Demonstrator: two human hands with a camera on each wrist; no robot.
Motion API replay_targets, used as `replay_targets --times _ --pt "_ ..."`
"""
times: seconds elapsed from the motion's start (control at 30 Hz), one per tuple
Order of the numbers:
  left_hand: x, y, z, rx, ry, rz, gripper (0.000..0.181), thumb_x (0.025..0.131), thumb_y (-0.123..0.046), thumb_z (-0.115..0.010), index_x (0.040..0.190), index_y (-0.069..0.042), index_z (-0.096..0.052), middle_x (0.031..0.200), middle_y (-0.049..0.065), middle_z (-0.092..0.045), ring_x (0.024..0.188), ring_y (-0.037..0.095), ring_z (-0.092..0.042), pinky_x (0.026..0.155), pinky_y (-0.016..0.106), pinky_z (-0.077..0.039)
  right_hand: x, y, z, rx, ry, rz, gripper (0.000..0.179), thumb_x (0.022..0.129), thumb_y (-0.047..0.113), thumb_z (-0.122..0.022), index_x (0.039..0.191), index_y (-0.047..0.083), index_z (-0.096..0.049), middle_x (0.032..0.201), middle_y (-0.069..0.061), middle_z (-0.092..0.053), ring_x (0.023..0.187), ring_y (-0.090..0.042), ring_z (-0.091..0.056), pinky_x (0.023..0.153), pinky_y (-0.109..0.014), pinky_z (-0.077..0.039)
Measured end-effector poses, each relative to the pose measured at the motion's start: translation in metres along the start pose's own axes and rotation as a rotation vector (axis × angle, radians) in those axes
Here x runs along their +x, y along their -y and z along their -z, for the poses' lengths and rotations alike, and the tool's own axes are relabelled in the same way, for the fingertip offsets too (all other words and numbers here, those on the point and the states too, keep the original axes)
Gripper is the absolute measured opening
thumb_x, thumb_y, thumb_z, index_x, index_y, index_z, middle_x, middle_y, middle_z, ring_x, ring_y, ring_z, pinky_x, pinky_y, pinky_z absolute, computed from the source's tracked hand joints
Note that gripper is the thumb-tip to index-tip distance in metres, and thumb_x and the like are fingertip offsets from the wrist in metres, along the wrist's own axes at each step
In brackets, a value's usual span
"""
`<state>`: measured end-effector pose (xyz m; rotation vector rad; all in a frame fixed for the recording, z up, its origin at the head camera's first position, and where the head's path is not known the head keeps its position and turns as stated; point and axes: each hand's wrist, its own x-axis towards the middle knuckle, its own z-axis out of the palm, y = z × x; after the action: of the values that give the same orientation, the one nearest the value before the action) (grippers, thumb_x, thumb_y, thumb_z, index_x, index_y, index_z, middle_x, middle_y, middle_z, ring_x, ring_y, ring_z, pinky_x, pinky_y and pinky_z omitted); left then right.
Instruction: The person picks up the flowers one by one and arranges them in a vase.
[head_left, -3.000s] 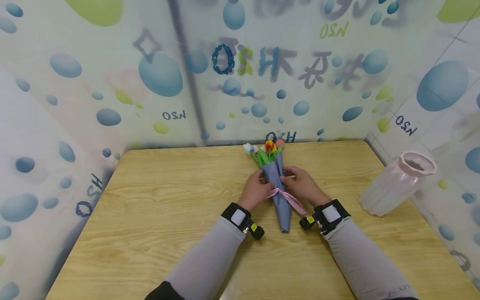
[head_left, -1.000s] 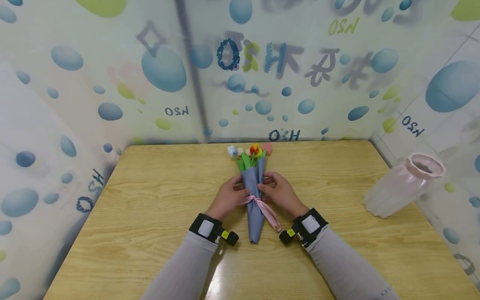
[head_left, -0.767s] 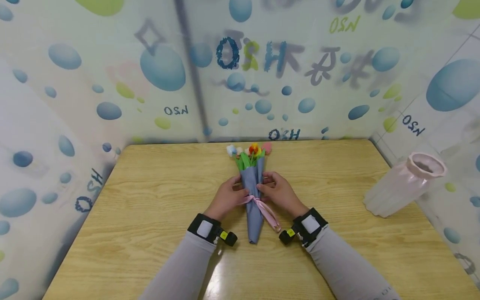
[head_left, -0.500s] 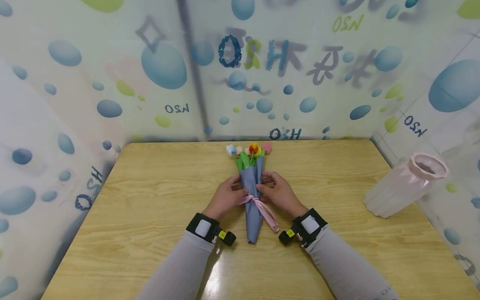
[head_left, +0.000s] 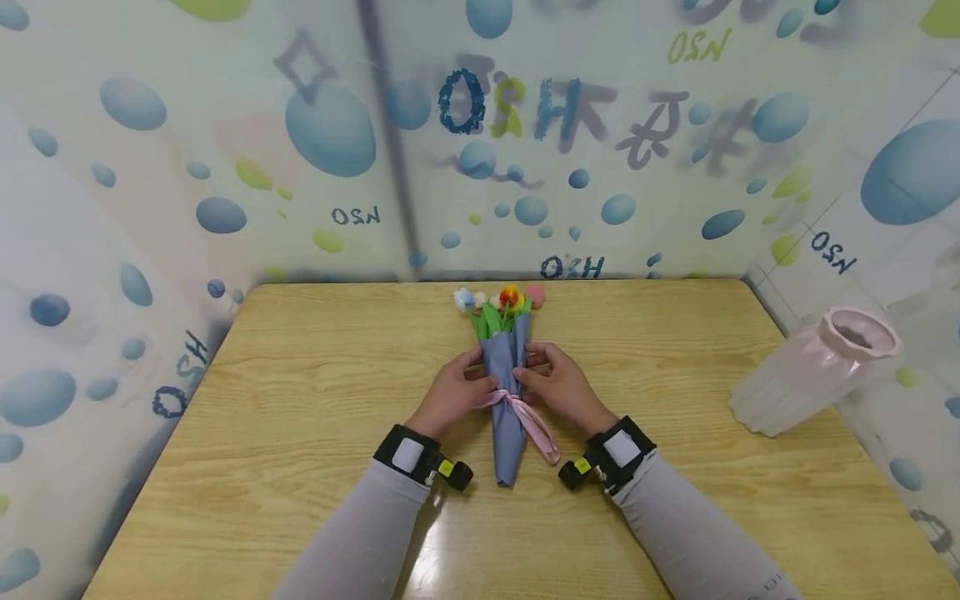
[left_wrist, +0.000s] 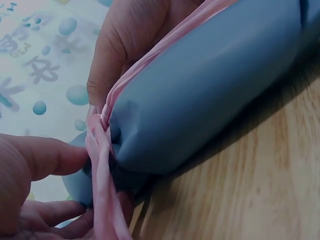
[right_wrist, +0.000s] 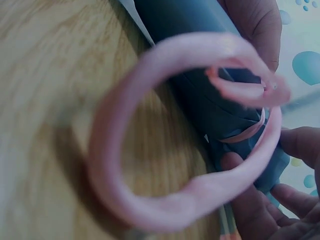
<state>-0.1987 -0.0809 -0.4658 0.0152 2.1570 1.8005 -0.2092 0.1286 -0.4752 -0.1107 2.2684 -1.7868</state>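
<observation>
A flower bouquet (head_left: 502, 367) in blue-grey wrapping lies on the wooden table, its blossoms toward the back wall. The left hand (head_left: 453, 393) holds the wrapping from the left side, thumb on top. From the right, the right hand (head_left: 562, 385) holds it at about the same height, thumb at the wrapping's fold. Just below the thumbs a pink ribbon (head_left: 512, 397) is tied round the wrapping, one loop trailing to the right. In the right wrist view the ribbon loop (right_wrist: 107, 145) stands large before the camera. The left wrist view shows the ribbon's knot (left_wrist: 103, 121) close up.
A pale pink ribbed vase (head_left: 813, 371) with a wavy rim stands at the table's right side. Behind the wooden table (head_left: 315, 375) rises a wall (head_left: 300, 258) printed with blue and green drops. Each wrist wears a black strap with a small camera.
Since three seconds ago, both hands and the bouquet have shifted left and slightly nearer, and the bouquet lies straighter. Over the last second the hands have stayed almost still.
</observation>
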Motion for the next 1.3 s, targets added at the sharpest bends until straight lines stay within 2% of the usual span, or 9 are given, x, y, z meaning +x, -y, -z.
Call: replay_targets --times 0.23,0.43,0.53,0.63,0.73,0.83,0.97,1.13,1.3 --pt "0.002 0.003 0.003 0.015 -0.027 -0.011 0.060 0.101 -0.020 -0.066 0.156 -0.006 -0.045 0.155 0.014 -0.052 0.131 0.027 -0.062 0.103 0.036 -0.056 0.000 0.001 0.001 -0.029 0.011 0.016 0.055 0.101 0.017 -0.069 0.149 0.002 -0.046 0.131 -0.023 -0.059 0.109 -0.028 -0.068 0.079 -0.035 -0.064" --pt "-0.001 0.002 0.010 0.039 -0.088 -0.025 0.052 0.102 -0.025 -0.063 0.150 -0.008 -0.052 0.146 0.014 -0.060 0.115 0.027 -0.070 0.092 0.034 -0.058 -0.001 0.004 0.005 -0.058 0.033 0.037 0.055 0.102 0.017 -0.067 0.149 0.000 -0.045 0.135 -0.026 -0.058 0.116 -0.033 -0.066 0.084 -0.040 -0.064" --pt "-0.003 0.002 0.015 0.046 -0.125 -0.084 0.050 0.102 -0.022 -0.062 0.148 -0.005 -0.053 0.143 0.018 -0.062 0.115 0.033 -0.070 0.094 0.040 -0.058 -0.002 0.006 0.009 -0.081 0.021 0.030 0.052 0.102 0.018 -0.067 0.148 0.001 -0.047 0.136 -0.025 -0.058 0.118 -0.035 -0.065 0.086 -0.041 -0.063" --pt "-0.006 0.004 0.020 0.072 -0.150 -0.143 0.047 0.102 -0.019 -0.062 0.145 0.000 -0.054 0.142 0.019 -0.062 0.120 0.034 -0.068 0.101 0.045 -0.056 -0.004 0.006 0.013 -0.107 -0.001 0.018 0.052 0.102 0.021 -0.068 0.148 0.005 -0.050 0.137 -0.021 -0.058 0.119 -0.034 -0.065 0.085 -0.039 -0.063" --pt "-0.010 0.005 0.024 0.135 -0.158 -0.161 0.043 0.102 -0.018 -0.063 0.140 0.001 -0.058 0.137 0.018 -0.065 0.122 0.033 -0.066 0.105 0.047 -0.053 -0.006 0.006 0.015 -0.130 -0.005 0.018 0.053 0.102 0.022 -0.068 0.149 0.006 -0.050 0.137 -0.020 -0.059 0.120 -0.034 -0.064 0.086 -0.039 -0.063" --pt "-0.015 0.006 0.027 0.239 -0.124 -0.156 0.037 0.102 -0.019 -0.064 0.135 -0.001 -0.063 0.129 0.015 -0.070 0.122 0.031 -0.065 0.106 0.048 -0.051 -0.011 0.008 0.017 -0.154 0.004 0.050 0.053 0.102 0.023 -0.068 0.149 0.005 -0.050 0.137 -0.021 -0.059 0.119 -0.035 -0.064 0.085 -0.038 -0.063" --pt "-0.021 0.004 0.027 0.346 -0.024 -0.132 0.033 0.102 -0.022 -0.066 0.131 -0.006 -0.068 0.126 0.010 -0.072 0.119 0.027 -0.066 0.102 0.046 -0.054 -0.020 0.013 0.019 -0.191 0.009 0.111 0.052 0.102 0.024 -0.068 0.146 0.002 -0.052 0.134 -0.021 -0.061 0.114 -0.034 -0.066 0.083 -0.038 -0.063" --pt "-0.021 0.002 0.023 0.419 0.059 -0.137 0.032 0.101 -0.030 -0.069 0.128 -0.015 -0.070 0.123 0.004 -0.073 0.114 0.021 -0.066 0.097 0.043 -0.055 -0.032 0.017 0.020 -0.277 0.024 0.162 0.048 0.101 0.025 -0.070 0.142 0.003 -0.057 0.127 -0.016 -0.067 0.107 -0.028 -0.067 0.082 -0.035 -0.059" --pt "-0.018 0.005 0.020 0.440 0.073 -0.148 0.035 0.098 -0.040 -0.071 0.125 -0.018 -0.072 0.113 -0.001 -0.076 0.110 0.017 -0.068 0.100 0.042 -0.054 -0.041 0.021 0.019 -0.340 0.083 0.183 0.040 0.100 0.022 -0.071 0.135 0.006 -0.063 0.120 -0.010 -0.071 0.102 -0.022 -0.066 0.085 -0.033 -0.055"
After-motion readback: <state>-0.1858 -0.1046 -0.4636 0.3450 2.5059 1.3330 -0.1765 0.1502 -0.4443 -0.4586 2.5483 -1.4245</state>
